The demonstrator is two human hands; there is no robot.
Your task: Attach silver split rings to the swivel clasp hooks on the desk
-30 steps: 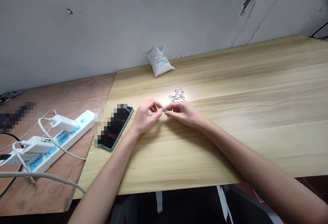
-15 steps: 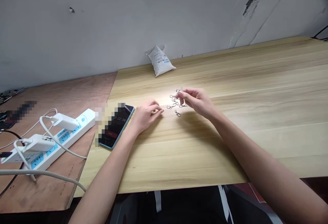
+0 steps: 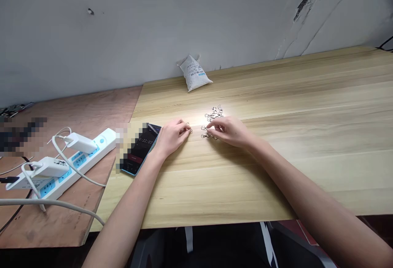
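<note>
My left hand (image 3: 175, 138) rests on the table beside the phone, thumb and fingers pinched together. Bits of a small silvery lobster clasp (image 3: 190, 131) stick out at its fingertips; the rest is hidden. Over the near side of a loose pile of lobster clasps (image 3: 214, 115) is my right hand (image 3: 229, 131), its fingers curled and thumb closed toward them. These fingertips meet one end of a clasp (image 3: 204, 128) at the pile's left side. Another clasp (image 3: 204, 136) lies just below, partly covered by the right hand.
A phone (image 3: 139, 149) showing a timer lies left of my left hand. Against the wall stands a white labelled plastic packet (image 3: 195, 73). On the brown board at left are a power strip (image 3: 106, 138), chargers and cables (image 3: 76, 210).
My right hand has come down and nearer from above the pile to the front clasps. My left fingertips have drawn back slightly, and metal now shows at them. The timer advanced one second.
</note>
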